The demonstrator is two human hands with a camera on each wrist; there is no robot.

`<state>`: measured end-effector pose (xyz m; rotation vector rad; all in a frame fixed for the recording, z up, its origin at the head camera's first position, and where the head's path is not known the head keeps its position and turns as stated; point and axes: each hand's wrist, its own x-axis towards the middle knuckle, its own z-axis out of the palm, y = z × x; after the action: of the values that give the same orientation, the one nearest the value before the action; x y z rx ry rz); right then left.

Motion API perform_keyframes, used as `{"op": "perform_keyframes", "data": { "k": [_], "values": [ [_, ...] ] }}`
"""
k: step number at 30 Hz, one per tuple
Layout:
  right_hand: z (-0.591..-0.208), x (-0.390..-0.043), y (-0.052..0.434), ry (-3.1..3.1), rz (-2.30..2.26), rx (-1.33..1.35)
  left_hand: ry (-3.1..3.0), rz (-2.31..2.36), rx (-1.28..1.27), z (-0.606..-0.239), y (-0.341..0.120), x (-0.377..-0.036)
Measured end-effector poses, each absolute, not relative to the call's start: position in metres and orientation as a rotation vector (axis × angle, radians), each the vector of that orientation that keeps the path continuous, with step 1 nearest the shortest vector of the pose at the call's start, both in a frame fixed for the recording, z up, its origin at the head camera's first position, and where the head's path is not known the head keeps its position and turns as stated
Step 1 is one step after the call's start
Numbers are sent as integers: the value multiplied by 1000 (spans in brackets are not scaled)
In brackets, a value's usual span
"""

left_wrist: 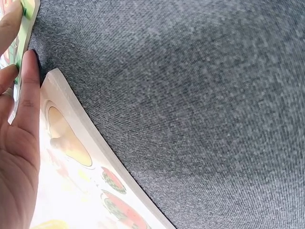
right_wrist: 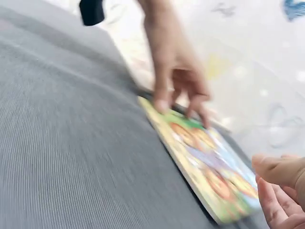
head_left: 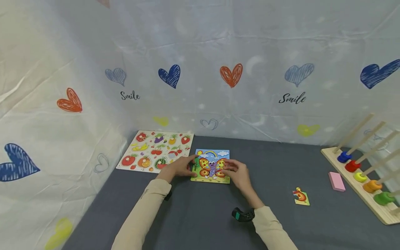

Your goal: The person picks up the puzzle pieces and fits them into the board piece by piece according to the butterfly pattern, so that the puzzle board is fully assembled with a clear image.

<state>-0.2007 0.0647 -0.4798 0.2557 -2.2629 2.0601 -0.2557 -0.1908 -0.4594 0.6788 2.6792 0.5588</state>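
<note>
A square butterfly puzzle (head_left: 212,166) lies flat on the dark grey cloth, with a rainbow and cloud along its far side. My left hand (head_left: 180,166) holds it at the left edge, thumb near the close corner and fingers farther along. The left wrist view has these fingertips (left_wrist: 8,31) on the board's rim. Over the right edge is my right hand (head_left: 237,172), fingers loosely bent; in the right wrist view its thumb (right_wrist: 274,167) and fingers show nothing between them. A loose puzzle piece (head_left: 301,197) with an orange-red pattern lies farther right.
A white fruit peg board (head_left: 153,166) lies at the back left, beside the left hand. At the right stands a wooden peg rack (head_left: 368,201) with coloured rings and tall rods. A pink block (head_left: 336,181) lies in front of it. A patterned curtain (head_left: 200,104) closes the back.
</note>
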Motion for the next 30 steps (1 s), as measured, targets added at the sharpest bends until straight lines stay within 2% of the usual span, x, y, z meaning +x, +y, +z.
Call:
{"op": "perform_keyframes", "data": {
  "k": [14,23,30],
  "values": [
    [-478,-156,212,-2162,2038,209,2678,583,710,-456,-190,-251],
    [-480,-138,273,-2212,2145,158,2681,585,678,-459,-194,-251],
    [-485,-126,310,-2600,1785,63,2683,588,686,-459,-191,-252]
  ]
}}
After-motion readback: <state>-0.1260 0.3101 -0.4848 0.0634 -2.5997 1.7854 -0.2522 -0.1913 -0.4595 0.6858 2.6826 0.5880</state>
